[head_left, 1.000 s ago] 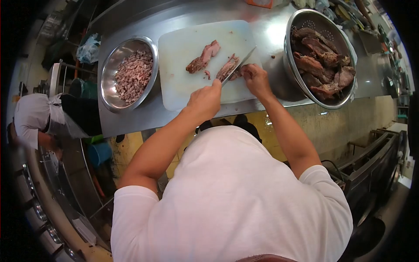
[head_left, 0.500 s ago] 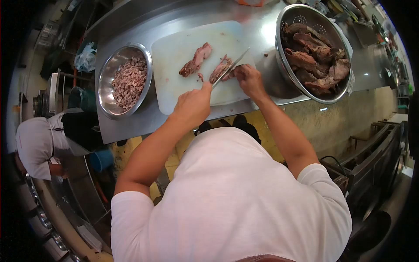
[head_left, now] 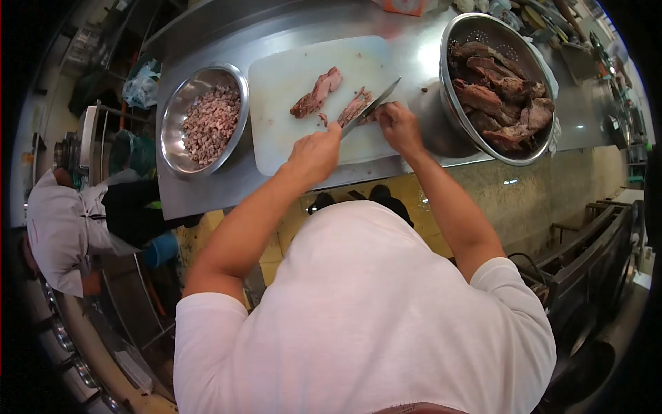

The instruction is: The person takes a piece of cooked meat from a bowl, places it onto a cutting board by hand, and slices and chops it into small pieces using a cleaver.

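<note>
My left hand (head_left: 314, 153) is closed around the handle of a knife (head_left: 385, 96). Its blade slants up to the right, across a partly cut strip of cooked meat (head_left: 355, 107). On the blade's right side, the bent fingers of my right hand (head_left: 402, 129) pinch the strip's end, mostly hidden by them. The meat lies on a white cutting board (head_left: 279, 79). A larger piece of meat (head_left: 317, 94) rests to the left of the strip, with a small scrap (head_left: 323, 119) just below it.
Left of the board stands a steel bowl (head_left: 176, 110) of diced meat (head_left: 212, 123). A steel colander (head_left: 447, 90) with large cooked meat pieces (head_left: 507, 93) is at the right, on the steel table (head_left: 227, 41). Another person in a white top (head_left: 58, 228) stands at far left.
The knife blade has tilted slightly and sits a little further right, beside my right fingers. My view has shifted a bit. Both hands keep their holds.
</note>
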`<state>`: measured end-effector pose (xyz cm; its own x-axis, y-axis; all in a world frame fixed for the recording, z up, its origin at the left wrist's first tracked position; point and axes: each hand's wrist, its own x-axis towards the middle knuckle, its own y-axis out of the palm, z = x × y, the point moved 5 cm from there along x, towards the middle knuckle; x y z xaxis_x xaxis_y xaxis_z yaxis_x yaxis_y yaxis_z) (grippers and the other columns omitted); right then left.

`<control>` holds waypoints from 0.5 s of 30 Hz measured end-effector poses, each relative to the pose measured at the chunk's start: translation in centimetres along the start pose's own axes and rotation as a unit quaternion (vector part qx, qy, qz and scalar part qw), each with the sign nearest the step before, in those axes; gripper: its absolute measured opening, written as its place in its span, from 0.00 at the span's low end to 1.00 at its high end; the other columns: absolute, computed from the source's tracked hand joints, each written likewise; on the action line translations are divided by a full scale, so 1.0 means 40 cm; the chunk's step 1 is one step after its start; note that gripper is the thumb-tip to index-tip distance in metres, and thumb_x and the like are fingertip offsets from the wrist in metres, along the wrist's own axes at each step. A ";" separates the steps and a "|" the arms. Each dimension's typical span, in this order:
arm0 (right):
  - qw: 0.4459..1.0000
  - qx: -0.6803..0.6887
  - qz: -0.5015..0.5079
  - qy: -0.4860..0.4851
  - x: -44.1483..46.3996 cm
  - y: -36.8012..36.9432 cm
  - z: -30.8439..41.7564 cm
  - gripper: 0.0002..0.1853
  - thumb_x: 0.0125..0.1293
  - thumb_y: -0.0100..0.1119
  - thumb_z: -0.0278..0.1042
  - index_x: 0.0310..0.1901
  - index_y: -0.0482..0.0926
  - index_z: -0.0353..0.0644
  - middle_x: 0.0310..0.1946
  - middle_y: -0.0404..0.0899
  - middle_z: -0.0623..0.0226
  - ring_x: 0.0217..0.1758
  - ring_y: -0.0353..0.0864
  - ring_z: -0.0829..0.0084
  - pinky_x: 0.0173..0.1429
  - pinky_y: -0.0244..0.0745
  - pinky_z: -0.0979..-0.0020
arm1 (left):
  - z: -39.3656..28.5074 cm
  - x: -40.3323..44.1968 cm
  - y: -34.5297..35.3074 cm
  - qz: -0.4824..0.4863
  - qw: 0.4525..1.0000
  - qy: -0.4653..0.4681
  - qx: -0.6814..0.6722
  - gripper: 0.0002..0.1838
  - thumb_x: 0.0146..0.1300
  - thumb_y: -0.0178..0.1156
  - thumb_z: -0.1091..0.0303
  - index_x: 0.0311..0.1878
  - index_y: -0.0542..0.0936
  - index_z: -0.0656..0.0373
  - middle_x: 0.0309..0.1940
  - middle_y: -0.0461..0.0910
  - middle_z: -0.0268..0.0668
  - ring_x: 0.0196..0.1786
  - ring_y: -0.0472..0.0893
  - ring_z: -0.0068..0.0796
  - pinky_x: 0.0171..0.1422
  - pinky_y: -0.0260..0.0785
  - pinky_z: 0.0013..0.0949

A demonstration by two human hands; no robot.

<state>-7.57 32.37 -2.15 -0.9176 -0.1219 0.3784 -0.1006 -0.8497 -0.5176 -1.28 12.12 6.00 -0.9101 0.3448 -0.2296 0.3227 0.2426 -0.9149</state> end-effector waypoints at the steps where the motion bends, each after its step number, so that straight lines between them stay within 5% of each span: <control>1: 1.000 0.005 0.006 0.006 0.000 0.005 0.000 0.05 0.63 0.66 0.22 0.40 0.84 0.41 0.35 0.83 0.55 0.40 0.86 0.50 0.44 0.80 0.56 | -0.002 0.008 0.000 0.000 1.000 -0.005 0.001 0.10 0.66 0.51 0.77 0.50 0.70 0.67 0.37 0.85 0.61 0.44 0.86 0.65 0.51 0.76 0.62; 8: 1.000 -0.024 -0.009 -0.008 -0.003 -0.001 0.011 0.05 0.63 0.65 0.21 0.39 0.83 0.41 0.35 0.83 0.55 0.40 0.85 0.49 0.45 0.80 0.55 | -0.020 0.005 -0.055 -0.006 1.000 0.021 -0.006 0.11 0.64 0.52 0.79 0.50 0.71 0.68 0.38 0.85 0.62 0.44 0.85 0.66 0.52 0.76 0.61; 15: 1.000 0.006 -0.003 0.015 -0.010 0.015 -0.004 0.06 0.62 0.65 0.21 0.39 0.83 0.42 0.34 0.82 0.56 0.40 0.85 0.49 0.46 0.79 0.55 | 0.012 0.014 0.036 0.019 0.999 -0.016 -0.026 0.12 0.72 0.54 0.70 0.51 0.70 0.69 0.35 0.84 0.60 0.42 0.84 0.64 0.50 0.74 0.60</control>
<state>-7.33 31.98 -2.72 -0.9284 -0.1016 0.3573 -0.1011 -0.8566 -0.5060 -1.45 12.24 4.39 -0.9044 0.3263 -0.2749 0.3693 0.2762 -0.8873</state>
